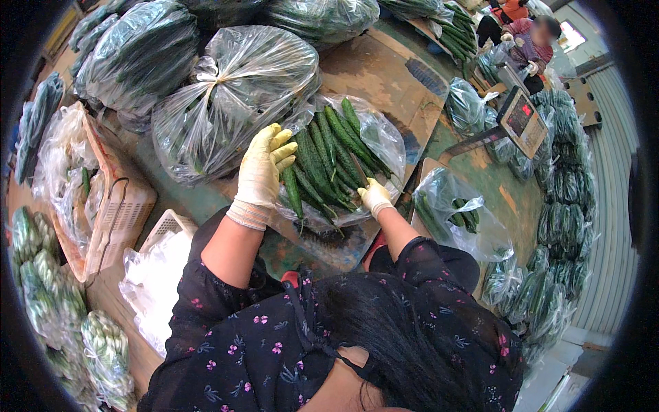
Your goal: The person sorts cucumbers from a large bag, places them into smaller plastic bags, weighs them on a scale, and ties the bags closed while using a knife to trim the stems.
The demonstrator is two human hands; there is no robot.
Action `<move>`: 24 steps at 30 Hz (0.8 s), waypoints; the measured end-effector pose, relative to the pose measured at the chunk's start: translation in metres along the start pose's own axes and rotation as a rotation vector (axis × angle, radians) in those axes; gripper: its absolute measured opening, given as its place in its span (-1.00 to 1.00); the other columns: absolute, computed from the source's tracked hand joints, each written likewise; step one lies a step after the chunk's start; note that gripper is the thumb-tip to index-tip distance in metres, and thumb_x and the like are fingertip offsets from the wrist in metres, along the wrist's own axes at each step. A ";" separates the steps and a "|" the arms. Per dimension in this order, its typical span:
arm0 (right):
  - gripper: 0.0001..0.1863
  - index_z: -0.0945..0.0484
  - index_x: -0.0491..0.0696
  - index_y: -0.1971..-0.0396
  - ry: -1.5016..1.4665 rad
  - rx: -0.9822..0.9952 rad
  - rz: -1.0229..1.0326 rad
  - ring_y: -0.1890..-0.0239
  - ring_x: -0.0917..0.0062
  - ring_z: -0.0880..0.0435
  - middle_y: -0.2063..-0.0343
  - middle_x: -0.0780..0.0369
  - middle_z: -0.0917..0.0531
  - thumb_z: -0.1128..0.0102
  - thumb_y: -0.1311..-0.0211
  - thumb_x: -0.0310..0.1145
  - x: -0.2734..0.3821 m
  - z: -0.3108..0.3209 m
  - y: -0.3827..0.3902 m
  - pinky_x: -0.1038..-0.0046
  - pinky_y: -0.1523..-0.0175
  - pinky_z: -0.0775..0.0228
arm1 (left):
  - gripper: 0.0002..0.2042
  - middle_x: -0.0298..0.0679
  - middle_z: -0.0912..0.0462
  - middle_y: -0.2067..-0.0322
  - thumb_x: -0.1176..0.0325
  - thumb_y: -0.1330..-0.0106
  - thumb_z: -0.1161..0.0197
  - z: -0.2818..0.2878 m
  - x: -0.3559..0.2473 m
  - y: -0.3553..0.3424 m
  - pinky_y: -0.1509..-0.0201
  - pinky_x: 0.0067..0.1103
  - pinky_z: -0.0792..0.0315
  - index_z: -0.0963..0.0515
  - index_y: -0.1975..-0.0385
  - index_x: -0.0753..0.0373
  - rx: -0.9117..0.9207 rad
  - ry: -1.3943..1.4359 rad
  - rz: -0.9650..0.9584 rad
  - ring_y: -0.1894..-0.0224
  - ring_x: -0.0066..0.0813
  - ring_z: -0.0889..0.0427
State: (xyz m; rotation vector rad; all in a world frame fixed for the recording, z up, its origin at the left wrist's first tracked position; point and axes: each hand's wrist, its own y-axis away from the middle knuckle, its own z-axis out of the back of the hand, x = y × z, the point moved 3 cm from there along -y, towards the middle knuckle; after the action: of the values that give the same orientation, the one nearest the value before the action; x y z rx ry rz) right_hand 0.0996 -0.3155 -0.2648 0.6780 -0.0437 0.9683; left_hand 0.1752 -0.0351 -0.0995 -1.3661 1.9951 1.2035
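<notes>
A pile of long green cucumbers (322,161) lies on a spread clear plastic bag (386,137) in front of me. My left hand (264,165), in a pale yellow glove, is at the left side of the pile. Its fingers are apart and point towards the cucumbers, with nothing held. My right hand (375,197), gloved the same way, is at the near right edge of the pile with its fingers closed. A narrow brownish strip (358,170) extends from these fingers over the cucumbers; its kind is unclear.
Large tied bags of cucumbers (237,96) stand beyond the pile. At left are a crate (123,206) with plastic bags and a white basket (168,226). A scale display (523,122), an opened cucumber bag (460,213) and stacked bags (566,185) are right. Another person (535,44) sits far right.
</notes>
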 end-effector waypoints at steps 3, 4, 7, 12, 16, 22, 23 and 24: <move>-0.46 -0.42 -0.12 0.02 -0.272 0.091 0.089 0.21 0.36 -0.56 0.26 0.16 -0.60 -0.26 0.00 -0.18 -0.035 0.002 -0.025 0.40 0.08 -0.36 | -0.55 -0.18 -0.53 0.12 0.06 -0.27 -0.05 -0.006 0.004 -0.002 0.08 -0.48 -0.38 -0.34 -0.02 0.25 0.025 0.015 0.020 0.20 -0.35 -0.54; -0.49 -0.44 -0.16 0.08 -0.431 0.139 0.117 0.32 0.44 -0.55 0.35 0.18 -0.59 -0.29 0.01 -0.21 -0.041 0.006 -0.026 0.44 0.17 -0.37 | -0.55 -0.18 -0.53 0.12 0.06 -0.27 -0.05 -0.011 0.005 -0.002 0.08 -0.48 -0.38 -0.34 -0.02 0.25 0.036 0.014 0.021 0.20 -0.35 -0.54; -0.74 -0.43 -0.13 0.29 -0.731 0.348 -0.009 0.62 0.69 -0.38 0.56 0.30 -0.52 -0.24 -0.06 -0.36 0.008 0.068 0.034 0.60 0.51 -0.23 | -0.61 -0.20 -0.55 0.19 0.09 -0.25 -0.10 -0.001 0.003 0.001 0.20 -0.54 -0.42 -0.40 0.05 0.23 -0.022 0.019 0.005 0.29 -0.43 -0.55; -0.83 -0.40 -0.09 0.35 -1.247 0.434 0.097 0.59 0.65 -0.41 0.56 0.28 -0.52 -0.18 -0.13 -0.38 -0.020 0.084 0.078 0.60 0.44 -0.28 | -0.58 -0.19 -0.55 0.16 0.08 -0.27 -0.06 -0.009 0.012 -0.005 0.11 -0.49 -0.40 -0.36 0.01 0.24 0.012 -0.015 0.026 0.20 -0.37 -0.55; -0.84 -0.42 -0.11 0.40 -1.219 0.450 0.350 0.50 0.60 -0.42 0.52 0.27 -0.49 -0.16 -0.13 -0.36 -0.010 0.099 0.110 0.51 0.28 -0.34 | -0.61 -0.19 -0.56 0.18 0.10 -0.22 -0.14 -0.018 0.022 -0.005 0.15 -0.50 -0.41 -0.40 0.07 0.22 0.049 -0.057 0.060 0.23 -0.39 -0.55; -0.69 -0.48 -0.18 0.31 -1.233 0.486 0.479 0.42 0.57 -0.47 0.46 0.24 -0.54 -0.22 -0.09 -0.24 0.010 0.099 0.144 0.52 0.20 -0.34 | -0.56 -0.15 -0.53 0.11 0.09 -0.21 -0.16 -0.036 0.042 -0.003 0.13 -0.49 -0.41 -0.38 0.01 0.23 0.181 -0.109 0.111 0.21 -0.36 -0.54; -0.68 -0.48 -0.18 0.29 -1.245 0.509 0.479 0.41 0.57 -0.47 0.46 0.24 -0.54 -0.23 -0.08 -0.24 0.012 0.096 0.148 0.52 0.19 -0.35 | -0.52 -0.14 -0.51 0.07 0.09 -0.21 -0.16 -0.039 0.043 0.001 0.11 -0.48 -0.41 -0.33 -0.04 0.23 0.230 -0.090 0.114 0.17 -0.35 -0.53; -0.66 -0.48 -0.18 0.27 -1.257 0.533 0.479 0.40 0.57 -0.48 0.46 0.24 -0.54 -0.24 -0.08 -0.23 0.014 0.092 0.151 0.51 0.18 -0.36 | -0.48 -0.13 -0.48 0.04 0.09 -0.21 -0.16 -0.044 0.042 0.006 0.09 -0.48 -0.40 -0.28 -0.09 0.23 0.280 -0.072 0.116 0.13 -0.33 -0.51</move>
State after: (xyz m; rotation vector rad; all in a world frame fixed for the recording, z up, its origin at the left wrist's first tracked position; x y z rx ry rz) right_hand 0.0146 -0.2983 -0.1098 1.7441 -1.1257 0.8611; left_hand 0.1574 -0.0933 -0.1058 -1.0693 2.1214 0.9609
